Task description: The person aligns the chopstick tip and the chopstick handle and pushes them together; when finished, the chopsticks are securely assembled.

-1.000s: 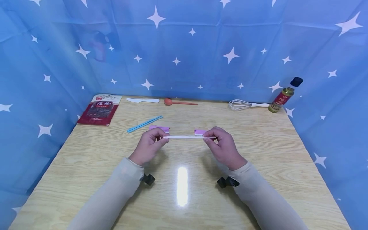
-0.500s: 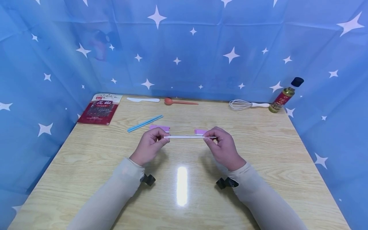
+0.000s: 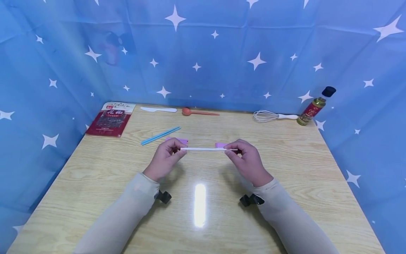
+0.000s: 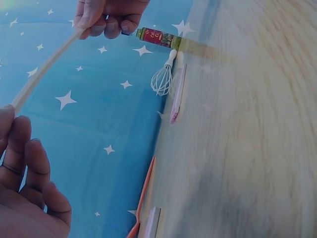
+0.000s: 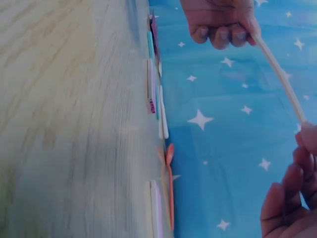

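Both hands hold a thin, straight whitish stick [image 3: 204, 149] level between them, above the table. My left hand [image 3: 164, 158] pinches its left end between thumb and fingers. At the other end, my right hand [image 3: 245, 160] pinches it the same way. In the left wrist view the stick [image 4: 47, 69] stands well off the tabletop. Behind the hands lie two flat purple striped pieces, the left one [image 3: 182, 141] and the right one [image 3: 219, 145], each partly hidden by a hand. A pair of blue chopsticks [image 3: 160, 135] lies beyond the left hand.
Along the table's back edge are a red spice packet [image 3: 109, 120], a white knife [image 3: 158, 109], an orange-red spoon [image 3: 200, 113], a whisk [image 3: 274, 116] and an upright oil bottle [image 3: 312, 110]. A blue star-patterned curtain [image 3: 222, 49] surrounds the wooden table [image 3: 304, 169] at back and sides.
The stick and both hands have risen very slightly in the head view, covering a bit more of the purple pieces. The grips look the same.
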`<state>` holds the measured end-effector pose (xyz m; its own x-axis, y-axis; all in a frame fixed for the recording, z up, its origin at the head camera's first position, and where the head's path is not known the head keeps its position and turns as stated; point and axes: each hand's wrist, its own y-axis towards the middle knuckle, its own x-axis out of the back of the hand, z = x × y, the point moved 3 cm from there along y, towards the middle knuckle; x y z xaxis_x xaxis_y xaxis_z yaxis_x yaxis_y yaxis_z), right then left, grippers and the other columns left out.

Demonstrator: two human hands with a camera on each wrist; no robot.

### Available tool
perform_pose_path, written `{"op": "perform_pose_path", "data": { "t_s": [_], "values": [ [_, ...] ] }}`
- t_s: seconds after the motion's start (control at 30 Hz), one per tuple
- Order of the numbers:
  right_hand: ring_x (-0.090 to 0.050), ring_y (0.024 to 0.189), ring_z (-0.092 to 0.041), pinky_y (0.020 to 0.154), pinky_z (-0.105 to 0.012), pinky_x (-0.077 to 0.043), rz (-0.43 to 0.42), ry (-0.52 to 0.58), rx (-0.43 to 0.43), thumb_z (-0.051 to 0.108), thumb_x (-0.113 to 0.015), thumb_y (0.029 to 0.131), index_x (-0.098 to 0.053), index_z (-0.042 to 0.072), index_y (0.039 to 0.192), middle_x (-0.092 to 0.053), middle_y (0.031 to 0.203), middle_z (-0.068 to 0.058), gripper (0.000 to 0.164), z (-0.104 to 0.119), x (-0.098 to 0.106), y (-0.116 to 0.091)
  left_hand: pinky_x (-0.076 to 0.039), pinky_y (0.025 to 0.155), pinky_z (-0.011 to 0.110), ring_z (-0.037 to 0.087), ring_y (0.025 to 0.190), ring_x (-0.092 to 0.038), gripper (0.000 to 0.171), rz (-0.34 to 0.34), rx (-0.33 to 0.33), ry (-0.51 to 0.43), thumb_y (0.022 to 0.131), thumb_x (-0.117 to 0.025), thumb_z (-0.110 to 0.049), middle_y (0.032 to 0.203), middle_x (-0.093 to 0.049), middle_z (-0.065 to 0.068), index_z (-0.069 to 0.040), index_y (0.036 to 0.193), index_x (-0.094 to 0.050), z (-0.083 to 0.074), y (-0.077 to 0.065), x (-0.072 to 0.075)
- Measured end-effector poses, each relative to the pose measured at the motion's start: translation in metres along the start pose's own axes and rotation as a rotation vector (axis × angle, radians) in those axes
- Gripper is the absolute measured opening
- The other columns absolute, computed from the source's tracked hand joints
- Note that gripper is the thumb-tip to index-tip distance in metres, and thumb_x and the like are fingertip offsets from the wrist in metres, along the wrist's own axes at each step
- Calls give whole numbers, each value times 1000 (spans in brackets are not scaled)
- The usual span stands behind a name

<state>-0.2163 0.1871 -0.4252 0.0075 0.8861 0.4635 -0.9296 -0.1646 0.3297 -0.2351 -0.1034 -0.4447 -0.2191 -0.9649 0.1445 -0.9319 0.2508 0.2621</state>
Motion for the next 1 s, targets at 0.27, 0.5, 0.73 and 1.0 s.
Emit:
{"op": "perform_pose_path", "data": {
  "t_s": [0.27,0.5,0.73,1.0],
  "values": [
    [-55,80,-20,66,-24,-45,-15,5,-82,14,-72,102,-77,4,110,-69,96,-8,13,-18,4,6,-47,73,21,12,87,-59,11,4,36,-29,103,-66,-2,120,-74,15,8,108,-67,9,3,10],
    [-58,90,-25,71,-27,-49,57,-59,-197,15,-67,105,-75,5,122,-68,103,-10,22,-34,12,11,-48,73,21,16,88,-59,14,-69,90,-15,105,-64,-6,105,-72,3,5,113,-68,23,9,32],
    [-51,72,-23,62,-34,-43,301,-178,-323,24,-66,105,-67,10,140,-59,85,-7,37,-55,11,11,-44,69,20,10,80,-52,17,-243,145,61,103,-67,-7,90,-61,-5,6,113,-70,36,14,71],
    [-48,69,-22,60,-35,-42,463,-282,-389,34,-65,105,-53,18,156,-55,85,-6,55,-60,8,7,-45,79,25,14,95,-52,26,-375,355,209,107,-64,-23,103,-60,-2,-5,123,-71,47,12,115]
  ]
}}
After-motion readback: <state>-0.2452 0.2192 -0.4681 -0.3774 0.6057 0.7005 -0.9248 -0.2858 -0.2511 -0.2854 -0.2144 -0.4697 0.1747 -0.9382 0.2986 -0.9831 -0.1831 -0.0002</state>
